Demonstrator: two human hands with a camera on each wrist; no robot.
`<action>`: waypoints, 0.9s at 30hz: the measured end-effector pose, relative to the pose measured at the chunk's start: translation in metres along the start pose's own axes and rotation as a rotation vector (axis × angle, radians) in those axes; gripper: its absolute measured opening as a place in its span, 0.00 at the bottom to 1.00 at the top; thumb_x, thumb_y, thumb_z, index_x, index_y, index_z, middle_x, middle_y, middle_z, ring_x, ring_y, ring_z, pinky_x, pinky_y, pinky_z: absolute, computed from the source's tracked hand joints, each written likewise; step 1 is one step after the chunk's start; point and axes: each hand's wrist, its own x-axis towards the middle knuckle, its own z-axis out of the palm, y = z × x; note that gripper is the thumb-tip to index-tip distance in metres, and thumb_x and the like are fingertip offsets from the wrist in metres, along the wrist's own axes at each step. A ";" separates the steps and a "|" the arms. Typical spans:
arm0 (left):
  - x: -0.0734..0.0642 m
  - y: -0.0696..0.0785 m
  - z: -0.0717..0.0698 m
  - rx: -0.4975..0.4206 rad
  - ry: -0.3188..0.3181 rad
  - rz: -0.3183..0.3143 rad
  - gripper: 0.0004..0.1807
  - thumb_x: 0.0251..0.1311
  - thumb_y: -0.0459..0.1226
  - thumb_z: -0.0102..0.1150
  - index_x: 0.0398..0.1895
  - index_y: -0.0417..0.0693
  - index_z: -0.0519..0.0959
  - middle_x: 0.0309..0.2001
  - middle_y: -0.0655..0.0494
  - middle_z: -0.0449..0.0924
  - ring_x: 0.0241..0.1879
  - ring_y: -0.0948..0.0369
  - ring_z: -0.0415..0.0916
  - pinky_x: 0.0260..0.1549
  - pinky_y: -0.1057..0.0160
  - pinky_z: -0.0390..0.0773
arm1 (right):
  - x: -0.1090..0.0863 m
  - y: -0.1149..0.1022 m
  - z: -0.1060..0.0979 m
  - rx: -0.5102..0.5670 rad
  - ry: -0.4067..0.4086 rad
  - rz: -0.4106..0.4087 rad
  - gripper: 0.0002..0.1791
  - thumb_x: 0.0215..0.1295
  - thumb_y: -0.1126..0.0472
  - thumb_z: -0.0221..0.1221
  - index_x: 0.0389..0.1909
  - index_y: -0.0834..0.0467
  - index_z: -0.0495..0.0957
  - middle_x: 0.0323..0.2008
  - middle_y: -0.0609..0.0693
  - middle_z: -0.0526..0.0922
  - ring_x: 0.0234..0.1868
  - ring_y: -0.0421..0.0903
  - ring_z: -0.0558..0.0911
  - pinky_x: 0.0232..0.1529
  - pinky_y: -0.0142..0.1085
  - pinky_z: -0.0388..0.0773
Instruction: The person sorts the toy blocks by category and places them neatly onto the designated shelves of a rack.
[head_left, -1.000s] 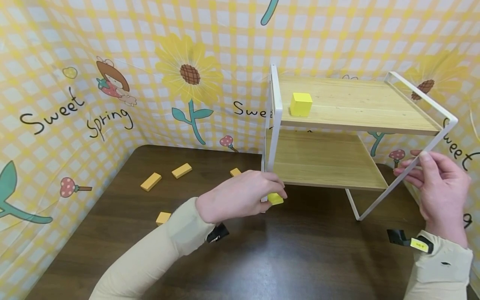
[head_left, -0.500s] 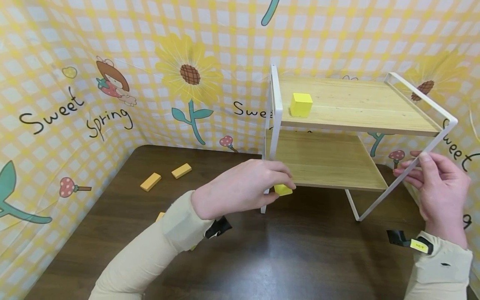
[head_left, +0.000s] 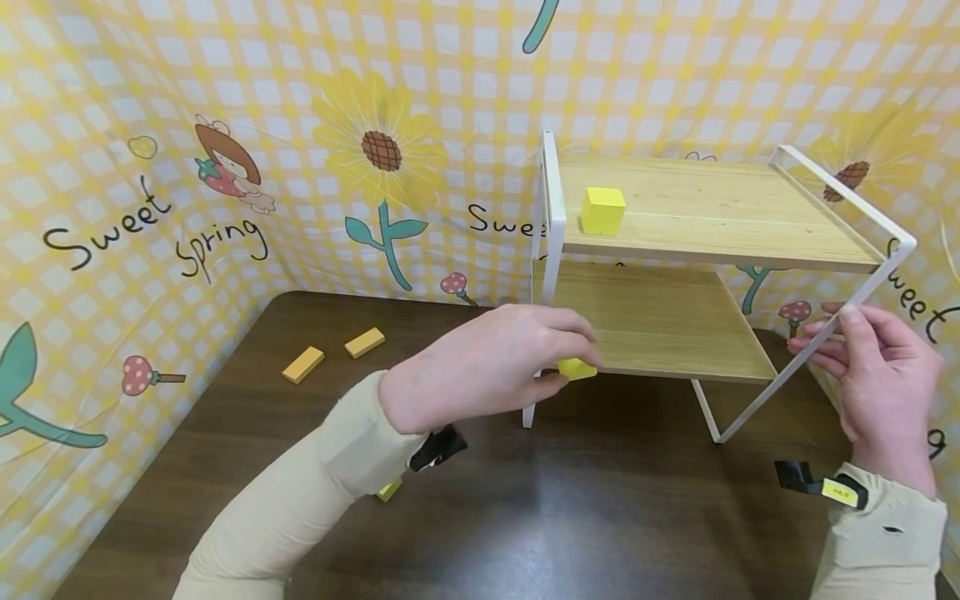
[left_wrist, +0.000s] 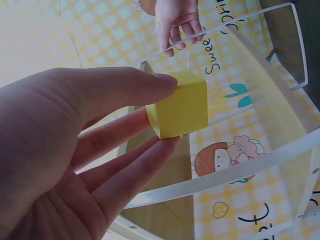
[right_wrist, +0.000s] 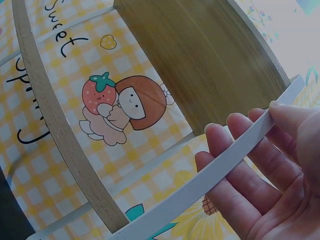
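Note:
A yellow cube (left_wrist: 184, 107) is pinched between the thumb and fingers of my left hand (head_left: 491, 362), in front of the lower shelf's left front corner. Another yellow cube (head_left: 602, 212) sits at the left end of the upper shelf board (head_left: 712, 204). On the right side, my right hand (head_left: 885, 375) holds the slanting white metal leg (head_left: 813, 337) of the two-tier shelf, thumb on the near side and fingers behind. In the right wrist view, the fingers (right_wrist: 240, 175) lie behind that white bar. Below, the lower board (head_left: 660, 321) carries nothing visible.
Two orange wooden blocks (head_left: 303, 365) lie on the dark table (head_left: 600, 517) at the left. A yellow piece (head_left: 388, 489) shows partly beneath the left forearm. Behind the shelf hangs a yellow checked cloth (head_left: 465, 125) with printed flowers.
My left hand has risen and moved slightly right with the yellow cube, toward the lower shelf's front edge. Its forearm now covers a nearby orange block. The right hand has stayed on the leg.

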 end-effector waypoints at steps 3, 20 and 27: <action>0.002 0.001 -0.003 0.006 0.015 0.014 0.18 0.58 0.24 0.63 0.50 0.46 0.86 0.54 0.56 0.81 0.50 0.62 0.80 0.47 0.69 0.75 | 0.000 0.000 0.000 -0.002 -0.005 -0.005 0.16 0.72 0.67 0.60 0.44 0.80 0.78 0.26 0.61 0.84 0.22 0.49 0.87 0.28 0.35 0.83; 0.019 0.008 -0.027 0.040 -0.005 0.034 0.18 0.60 0.26 0.66 0.53 0.46 0.85 0.57 0.56 0.79 0.55 0.61 0.78 0.54 0.68 0.73 | 0.001 0.001 -0.001 0.019 0.008 0.012 0.15 0.71 0.67 0.61 0.44 0.80 0.78 0.26 0.62 0.84 0.21 0.50 0.87 0.28 0.36 0.83; 0.026 0.010 -0.034 0.061 0.006 0.052 0.18 0.60 0.26 0.66 0.53 0.46 0.84 0.57 0.57 0.79 0.56 0.62 0.77 0.55 0.70 0.71 | 0.001 0.001 -0.001 0.018 0.009 0.010 0.15 0.71 0.67 0.61 0.44 0.80 0.78 0.26 0.62 0.84 0.22 0.50 0.87 0.28 0.36 0.83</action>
